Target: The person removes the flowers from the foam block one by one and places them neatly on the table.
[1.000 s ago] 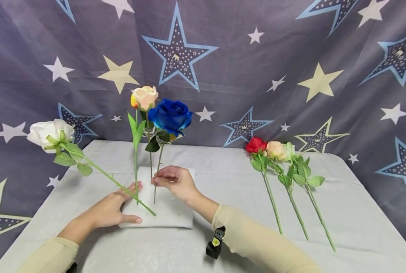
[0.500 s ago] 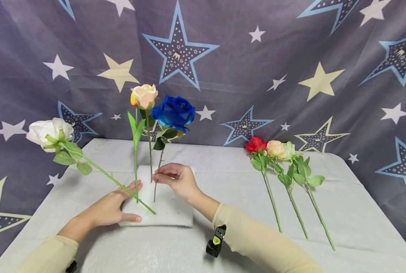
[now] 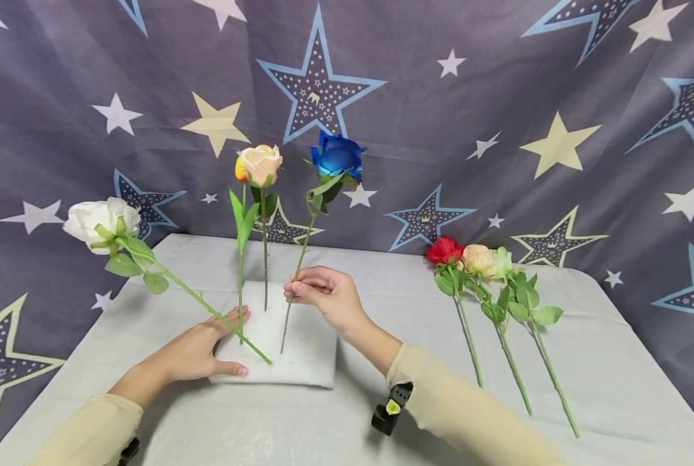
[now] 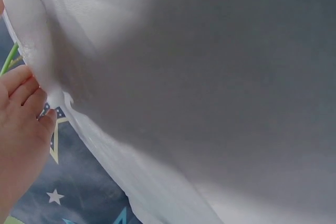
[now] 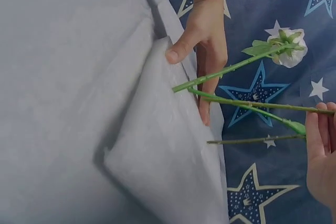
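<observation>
My right hand [image 3: 326, 294] pinches the thin brown stem of a blue rose [image 3: 338, 155]. The rose leans right, its lower stem end at the top of a white block [image 3: 306, 356]. With thumb and fingers spread, my left hand [image 3: 192, 353] rests on the block's left side. A white rose [image 3: 102, 223] slants out to the left from the block, above that hand. Behind it a peach rose [image 3: 261, 165] stands upright, partly covering an orange-yellow tulip [image 3: 240, 169] with green leaves. The right wrist view shows the held stem [image 5: 273, 106] between the fingertips.
On the table's right side lie a red rose [image 3: 445, 250], a peach rose [image 3: 478, 259] and a pale green rose [image 3: 501, 262], stems pointing toward the front. A white cloth [image 3: 405, 401] covers the table. Behind hangs a dark curtain [image 3: 393, 129] with stars.
The blue rose has swung right and upward, its bloom now apart from the standing peach rose. My right hand has moved slightly right with it. The left hand keeps its place; the head view has shifted slightly.
</observation>
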The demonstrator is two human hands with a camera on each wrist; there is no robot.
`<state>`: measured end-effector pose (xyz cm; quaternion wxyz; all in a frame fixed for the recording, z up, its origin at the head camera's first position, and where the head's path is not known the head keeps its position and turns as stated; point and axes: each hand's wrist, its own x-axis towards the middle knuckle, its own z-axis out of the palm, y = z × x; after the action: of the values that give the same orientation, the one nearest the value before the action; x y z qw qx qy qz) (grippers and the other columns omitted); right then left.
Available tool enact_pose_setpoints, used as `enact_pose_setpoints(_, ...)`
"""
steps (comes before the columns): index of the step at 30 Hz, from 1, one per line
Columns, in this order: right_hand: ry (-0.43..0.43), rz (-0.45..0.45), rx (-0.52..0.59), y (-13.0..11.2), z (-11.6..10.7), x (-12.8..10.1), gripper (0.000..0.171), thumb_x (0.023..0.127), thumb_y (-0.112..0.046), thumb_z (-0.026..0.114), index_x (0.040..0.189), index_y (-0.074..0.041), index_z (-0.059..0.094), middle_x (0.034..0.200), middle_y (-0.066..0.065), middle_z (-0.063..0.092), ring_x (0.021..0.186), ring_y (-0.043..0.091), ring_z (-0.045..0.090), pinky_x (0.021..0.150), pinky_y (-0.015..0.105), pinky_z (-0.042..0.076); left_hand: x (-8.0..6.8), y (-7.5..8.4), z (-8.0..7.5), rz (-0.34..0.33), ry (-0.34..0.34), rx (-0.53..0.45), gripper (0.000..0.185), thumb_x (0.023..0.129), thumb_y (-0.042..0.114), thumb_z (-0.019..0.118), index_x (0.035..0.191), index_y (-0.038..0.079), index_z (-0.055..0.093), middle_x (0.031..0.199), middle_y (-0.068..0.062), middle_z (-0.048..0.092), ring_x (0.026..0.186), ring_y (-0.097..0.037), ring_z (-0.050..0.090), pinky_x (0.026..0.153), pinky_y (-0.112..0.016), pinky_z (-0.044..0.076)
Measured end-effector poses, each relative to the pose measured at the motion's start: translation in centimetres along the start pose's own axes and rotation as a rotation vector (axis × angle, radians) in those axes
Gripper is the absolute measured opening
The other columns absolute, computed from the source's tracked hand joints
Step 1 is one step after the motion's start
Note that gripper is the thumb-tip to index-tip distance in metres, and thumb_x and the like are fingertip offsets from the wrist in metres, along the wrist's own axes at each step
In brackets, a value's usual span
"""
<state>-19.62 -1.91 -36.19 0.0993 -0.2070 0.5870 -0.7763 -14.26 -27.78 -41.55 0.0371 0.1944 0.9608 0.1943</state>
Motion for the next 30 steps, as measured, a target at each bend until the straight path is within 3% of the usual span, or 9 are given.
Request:
enact_pose_setpoints(5, 0.041, 0.043, -0.02, 0.0, -1.8, -0.7, 0.025, 0.087, 0.011, 0.059, 0.109, 0.023, 0.055, 0.099, 0.029, 0.07, 0.075, 0.006, 0.072, 0.083, 0.039, 0.061, -0.1, 0.1, 0.0, 0.003, 0.0, -0.012, 0.104, 0.07, 0.067, 0.07, 0.145, 0.003, 0.04, 0.152, -0.02, 0.037, 0.137, -0.045, 0.038, 0.112, -0.061, 0.032)
enact_pose_setpoints(12, 0.095, 0.101, -0.043, 0.2, -4.6, -1.9, 0.028, 0.087, 0.007, 0.063, 0.11, 0.02, 0.056, 0.088, 0.007, 0.077, 0.075, 0.008, 0.072, 0.08, 0.036, 0.062, -0.1, 0.1, -0.2, -0.008, -0.001, -0.013, 0.103, 0.07, 0.067, 0.07, 0.146, 0.005, 0.039, 0.152, -0.02, 0.037, 0.138, -0.045, 0.038, 0.111, -0.062, 0.032)
enact_pose_setpoints(17, 0.094, 0.12, -0.095, 0.3, -6.5, -3.2, 0.03, 0.086, 0.005, 0.065, 0.11, 0.02, 0.057, 0.09, 0.008, 0.077, 0.075, 0.009, 0.073, 0.078, 0.035, 0.062, -0.1, 0.1, -0.1, -0.006, -0.003, -0.006, 0.103, 0.07, 0.067, 0.07, 0.146, 0.005, 0.039, 0.152, -0.02, 0.037, 0.137, -0.046, 0.039, 0.111, -0.062, 0.032)
enact_pose_setpoints(21, 0.104, 0.143, -0.125, 0.3, -7.7, -4.1, 0.03, 0.086, 0.005, 0.064, 0.111, 0.02, 0.057, 0.085, 0.0, 0.077, 0.075, 0.008, 0.073, 0.077, 0.033, 0.062, -0.2, 0.2, 0.0, -0.01, -0.003, -0.005, 0.103, 0.07, 0.067, 0.07, 0.146, 0.005, 0.039, 0.151, -0.022, 0.038, 0.136, -0.047, 0.039, 0.11, -0.063, 0.033)
enact_pose_setpoints(30, 0.142, 0.202, -0.087, 0.1, -10.3, -5.7, 0.037, 0.085, 0.007, 0.063, 0.117, 0.023, 0.053, 0.079, -0.008, 0.076, 0.074, 0.008, 0.073, 0.076, 0.031, 0.062, -0.2, 0.4, -0.2, -0.005, -0.005, -0.01, 0.103, 0.07, 0.065, 0.072, 0.146, 0.004, 0.039, 0.151, -0.023, 0.037, 0.136, -0.047, 0.039, 0.111, -0.063, 0.032)
